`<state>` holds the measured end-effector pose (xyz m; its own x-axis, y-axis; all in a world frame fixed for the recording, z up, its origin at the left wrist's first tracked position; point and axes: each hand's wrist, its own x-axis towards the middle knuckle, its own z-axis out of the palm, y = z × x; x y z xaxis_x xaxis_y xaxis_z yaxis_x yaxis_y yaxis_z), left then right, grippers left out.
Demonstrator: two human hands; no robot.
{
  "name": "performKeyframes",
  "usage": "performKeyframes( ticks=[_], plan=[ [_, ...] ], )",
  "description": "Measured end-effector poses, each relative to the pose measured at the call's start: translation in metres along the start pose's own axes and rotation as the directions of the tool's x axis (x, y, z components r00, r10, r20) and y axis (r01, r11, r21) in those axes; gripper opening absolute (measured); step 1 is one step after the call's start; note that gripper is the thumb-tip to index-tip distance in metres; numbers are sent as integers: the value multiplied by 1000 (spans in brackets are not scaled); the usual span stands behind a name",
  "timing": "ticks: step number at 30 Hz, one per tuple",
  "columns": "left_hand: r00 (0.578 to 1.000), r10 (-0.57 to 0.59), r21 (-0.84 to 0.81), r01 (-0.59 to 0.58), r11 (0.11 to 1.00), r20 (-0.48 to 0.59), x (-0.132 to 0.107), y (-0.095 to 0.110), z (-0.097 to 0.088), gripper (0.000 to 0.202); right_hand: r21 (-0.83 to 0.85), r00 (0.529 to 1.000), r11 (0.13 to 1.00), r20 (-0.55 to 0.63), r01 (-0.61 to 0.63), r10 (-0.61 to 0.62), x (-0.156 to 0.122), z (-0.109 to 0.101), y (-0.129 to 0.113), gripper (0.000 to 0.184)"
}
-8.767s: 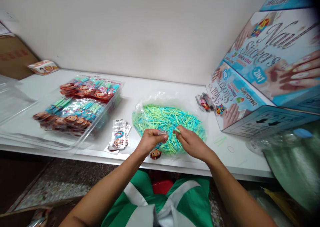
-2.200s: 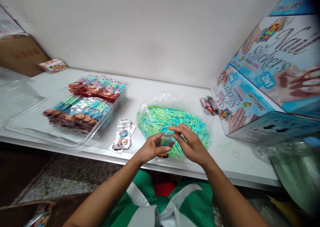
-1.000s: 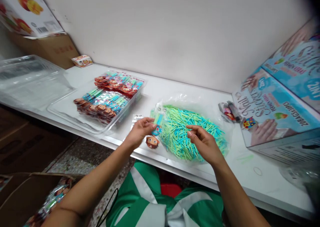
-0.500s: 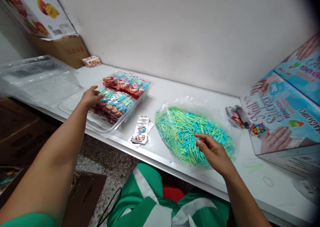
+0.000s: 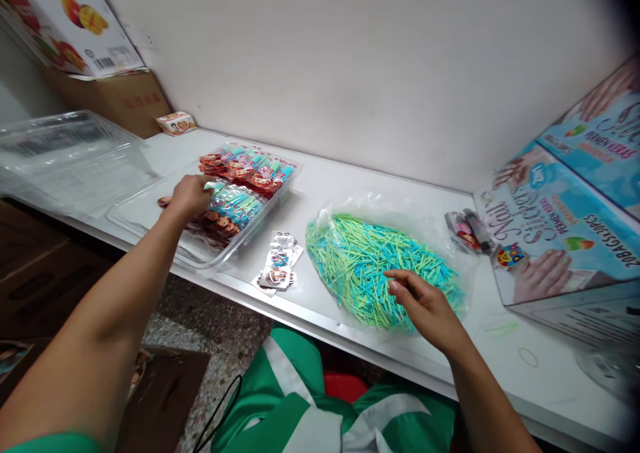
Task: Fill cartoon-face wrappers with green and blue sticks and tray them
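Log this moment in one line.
left hand: at packets in clear tray; right hand: open over bagged sticks; printed stack: beside tray

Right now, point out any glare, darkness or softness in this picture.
Head view, middle: small bright glints on the clear bag and the wrapped packets; head view, top right: a black corner; head view, right edge: the clear plastic item looks smeared, its outline hard to read.

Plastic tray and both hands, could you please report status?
Left hand at packets in plastic tray, grip hidden. Right hand, loosely curled, over bagged sticks. No obstruction seen.
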<state>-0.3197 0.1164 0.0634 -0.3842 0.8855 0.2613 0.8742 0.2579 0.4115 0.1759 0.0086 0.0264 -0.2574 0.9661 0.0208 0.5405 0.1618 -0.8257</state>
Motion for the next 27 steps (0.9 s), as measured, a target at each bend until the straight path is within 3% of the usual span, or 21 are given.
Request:
performKeyframes(
  ticks=[3, 6, 8, 9, 12, 15, 20, 27],
  plan=[
    [990, 139, -113, -140, 984, -18, -47, 43, 14, 36, -3, 1000, 1000, -7, -5, 5, 0, 0, 3, 34],
    [922, 327, -237, -278, 931, 205, -111, 79, 45, 39, -3, 1000, 1000, -8, 4, -4, 0, 3, 2, 32],
    [910, 312, -126, -288, 949, 272, -142, 89, 71, 45, -12, 1000, 1000, -3, 19, -19, 0, 4, -1, 30],
    [929, 238, -41, -236, 971, 283, -151, 89, 84, 49, -19, 1000, 999, 0, 28, -28, -1, 4, -3, 29],
    [960, -31, 139, -9, 990, 280, -153, 76, 114, 59, -37, 999, 998, 6, 45, -45, -4, 3, -5, 30],
    [944, -186, 118, 160, 980, 273, -139, 62, 127, 48, -35, 999, 999, -9, 34, -35, -9, -1, -2, 31],
    [944, -201, 47, 195, 980, 264, -133, 55, 129, 26, -26, 999, 999, -25, 21, -22, -13, -2, 5, 34],
    [961, -150, 74, 136, 988, 233, -136, 55, 115, 36, -30, 1000, 999, 3, 23, -23, -12, -2, 5, 31]
  ],
)
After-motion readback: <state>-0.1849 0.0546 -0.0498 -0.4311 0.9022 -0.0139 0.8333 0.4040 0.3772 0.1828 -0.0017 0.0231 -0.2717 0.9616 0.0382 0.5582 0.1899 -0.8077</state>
